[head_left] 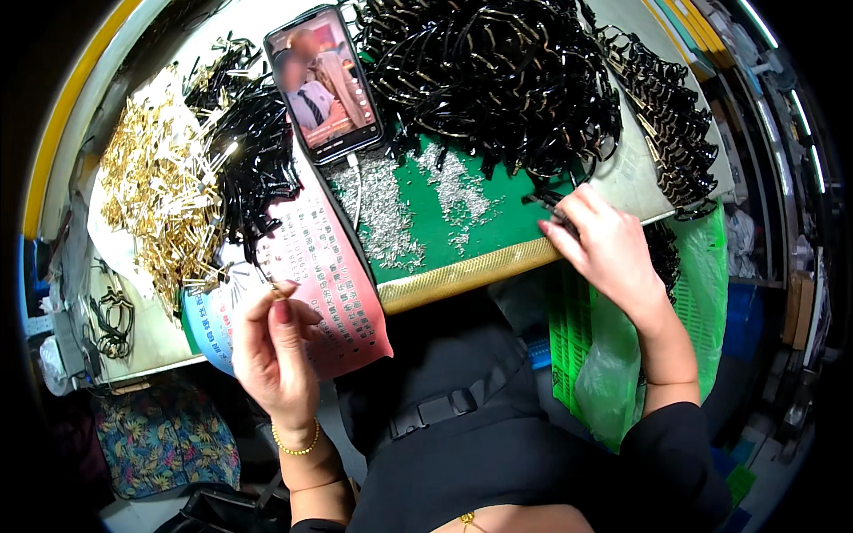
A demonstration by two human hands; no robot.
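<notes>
My left hand (277,355) is closed in a pinch above the pink printed sheet, with a thin gold-and-black glasses arm (264,265) at its fingertips. Beside it lies a large heap of gold-ended glasses arms (164,186), their black ends (253,147) turned inward. Over the right part of the green mat (511,200), my right hand (602,235) has thumb and fingers closed around a small dark thing, mostly hidden. Just beyond it rises a big pile of black glasses frames (498,80). Tiny silver screws (382,213) are scattered on the mat.
A phone (330,98) playing a video leans at the back, its white cable (357,191) running over the mat. More frames (671,124) lie stacked at the far right. A gold strip (471,274) edges the mat. Below the right edge stands a green basket (702,284) with clear plastic.
</notes>
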